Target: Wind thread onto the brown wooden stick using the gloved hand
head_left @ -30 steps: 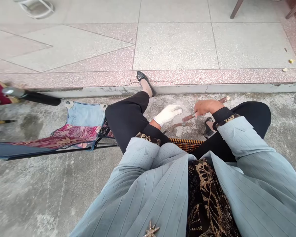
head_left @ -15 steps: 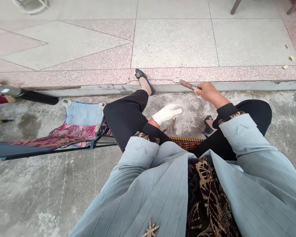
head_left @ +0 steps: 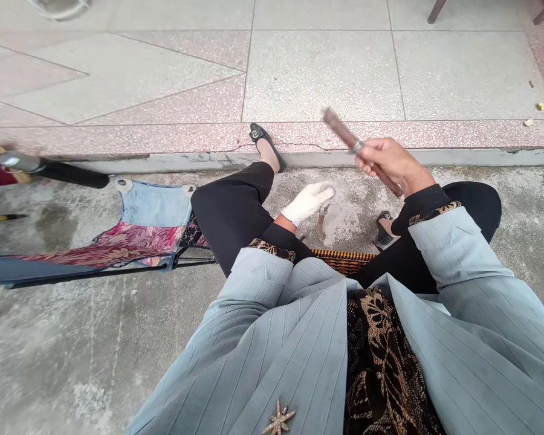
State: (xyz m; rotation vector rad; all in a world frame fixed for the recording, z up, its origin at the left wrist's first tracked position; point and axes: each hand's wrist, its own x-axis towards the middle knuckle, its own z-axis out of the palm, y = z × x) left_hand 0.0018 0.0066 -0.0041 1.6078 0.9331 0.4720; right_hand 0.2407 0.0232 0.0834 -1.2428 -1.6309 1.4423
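My right hand [head_left: 387,160], bare, is closed around a brown wooden stick with a silvery metal band [head_left: 342,132]. The stick slants, its far end up over the pink step edge and its near end under my palm. My left hand [head_left: 309,201] wears a white glove and hangs low between my knees, its fingers drawn together. Whatever they grip, if anything, is hidden. Just below the glove shows a short, curved brown handle-like piece [head_left: 321,226]; whether the hand holds it or it lies on the ground I cannot tell.
Beneath me is a woven seat edge [head_left: 342,261]. To the left stands a folding chair with patched cloth [head_left: 149,232], with a black-handled tool [head_left: 68,175] beyond it. A raised tiled step [head_left: 317,78] runs across the front, and my black shoe [head_left: 267,148] rests against its edge.
My right hand has risen and turned, and the stick now tilts more steeply, showing more of its length on both sides of the hand. My left hand has shifted only slightly.
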